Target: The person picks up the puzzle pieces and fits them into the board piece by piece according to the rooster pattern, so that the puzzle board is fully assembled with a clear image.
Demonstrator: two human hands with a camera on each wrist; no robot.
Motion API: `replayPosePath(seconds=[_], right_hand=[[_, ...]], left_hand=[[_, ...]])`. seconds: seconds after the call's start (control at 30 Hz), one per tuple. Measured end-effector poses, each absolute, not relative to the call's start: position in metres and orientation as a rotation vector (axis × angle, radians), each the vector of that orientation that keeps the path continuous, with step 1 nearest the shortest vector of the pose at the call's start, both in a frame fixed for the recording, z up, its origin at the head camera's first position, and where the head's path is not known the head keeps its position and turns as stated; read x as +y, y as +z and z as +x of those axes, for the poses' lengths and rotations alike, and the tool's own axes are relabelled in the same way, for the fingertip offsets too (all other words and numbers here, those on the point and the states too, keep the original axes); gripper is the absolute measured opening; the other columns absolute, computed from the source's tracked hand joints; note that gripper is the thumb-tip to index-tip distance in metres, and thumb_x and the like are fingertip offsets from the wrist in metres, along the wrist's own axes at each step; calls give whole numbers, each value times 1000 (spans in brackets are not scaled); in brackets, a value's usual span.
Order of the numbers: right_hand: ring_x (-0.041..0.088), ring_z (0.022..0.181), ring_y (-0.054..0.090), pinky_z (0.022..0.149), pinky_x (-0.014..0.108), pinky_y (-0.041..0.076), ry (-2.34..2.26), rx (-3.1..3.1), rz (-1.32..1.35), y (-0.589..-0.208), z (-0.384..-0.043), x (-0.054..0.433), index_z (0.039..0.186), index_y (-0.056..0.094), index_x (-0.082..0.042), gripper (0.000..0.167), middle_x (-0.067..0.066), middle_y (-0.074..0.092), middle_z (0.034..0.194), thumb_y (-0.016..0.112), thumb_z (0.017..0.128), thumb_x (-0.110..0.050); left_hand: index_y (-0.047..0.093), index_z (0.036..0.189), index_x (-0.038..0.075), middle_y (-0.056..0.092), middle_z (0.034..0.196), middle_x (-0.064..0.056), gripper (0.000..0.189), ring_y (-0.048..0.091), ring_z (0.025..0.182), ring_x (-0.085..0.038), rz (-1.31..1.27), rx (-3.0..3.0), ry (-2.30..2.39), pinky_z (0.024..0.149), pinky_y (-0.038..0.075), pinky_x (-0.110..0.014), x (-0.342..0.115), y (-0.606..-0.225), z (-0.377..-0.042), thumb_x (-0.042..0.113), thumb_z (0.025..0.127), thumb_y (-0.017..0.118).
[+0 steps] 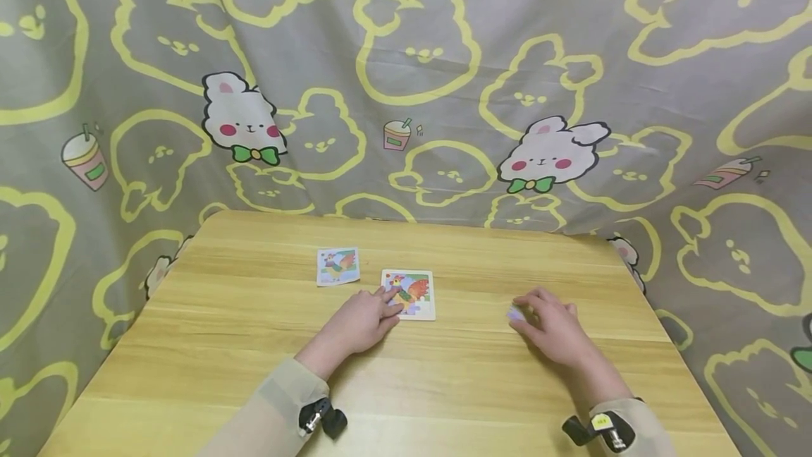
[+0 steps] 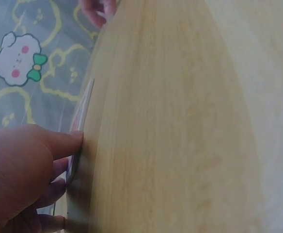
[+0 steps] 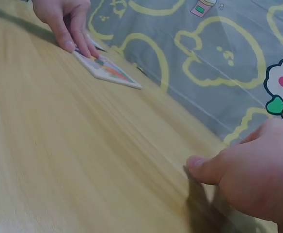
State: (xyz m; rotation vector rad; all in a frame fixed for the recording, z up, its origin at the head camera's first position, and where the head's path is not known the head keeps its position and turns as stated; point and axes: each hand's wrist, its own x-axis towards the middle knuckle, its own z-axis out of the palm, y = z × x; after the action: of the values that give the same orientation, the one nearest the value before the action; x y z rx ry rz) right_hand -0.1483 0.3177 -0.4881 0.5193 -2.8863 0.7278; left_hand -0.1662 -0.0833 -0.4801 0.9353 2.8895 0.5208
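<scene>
A square jigsaw puzzle board [image 1: 419, 291] with a rooster picture lies near the middle of the wooden table. My left hand [image 1: 364, 319] rests its fingertips on the board's left part, covering some of the picture, while the thumb [image 2: 68, 144] is at its near edge. To the right, my right hand [image 1: 555, 323] pinches a small purple-blue puzzle piece [image 1: 514, 312] between thumb and fingers, low over the table. The right wrist view shows the right thumb [image 3: 202, 167] but the piece is hidden there. A pale patch shows at the picture's lower right.
A paper card [image 1: 338, 266] with the same rooster picture lies left of and behind the board. The wooden table [image 1: 469, 379] ends at a grey curtain [image 1: 444, 125] with cartoon prints, which hangs behind and on both sides. Each wrist carries a strapped black mount.
</scene>
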Motion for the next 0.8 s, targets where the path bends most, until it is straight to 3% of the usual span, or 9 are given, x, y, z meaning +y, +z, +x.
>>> replayPosePath(seconds=[0.17,0.3,0.6,0.8], right_hand=[[23,101,60,82,44,29,754,-2913,489,-492,-151,319,129,71,-6,38,4,67,119,80,98,-26],[28,109,62,87,51,32,816,-2933,464,-494,-153,317,131,68,-3,39,6,68,119,79,97,-19],[33,111,61,90,60,28,930,-2904,421,-495,-153,313,127,68,-4,36,10,67,117,81,93,-8],[30,107,66,86,52,26,781,-2889,481,-494,-150,307,132,68,-5,40,11,70,122,80,93,-5]], left_hand=[[73,136,11,53,157,-12,34,53,139,-43,941,2898,511,112,44,-59,-84,-484,-167,26,107,65],[73,136,12,52,158,-12,34,52,140,-42,927,2897,512,112,43,-59,-84,-484,-167,28,108,64],[73,137,13,51,158,-10,35,52,141,-41,916,2890,514,114,42,-58,-82,-484,-165,29,108,64],[74,135,11,53,156,-13,33,53,139,-43,934,2903,515,113,43,-58,-83,-482,-166,27,107,65]])
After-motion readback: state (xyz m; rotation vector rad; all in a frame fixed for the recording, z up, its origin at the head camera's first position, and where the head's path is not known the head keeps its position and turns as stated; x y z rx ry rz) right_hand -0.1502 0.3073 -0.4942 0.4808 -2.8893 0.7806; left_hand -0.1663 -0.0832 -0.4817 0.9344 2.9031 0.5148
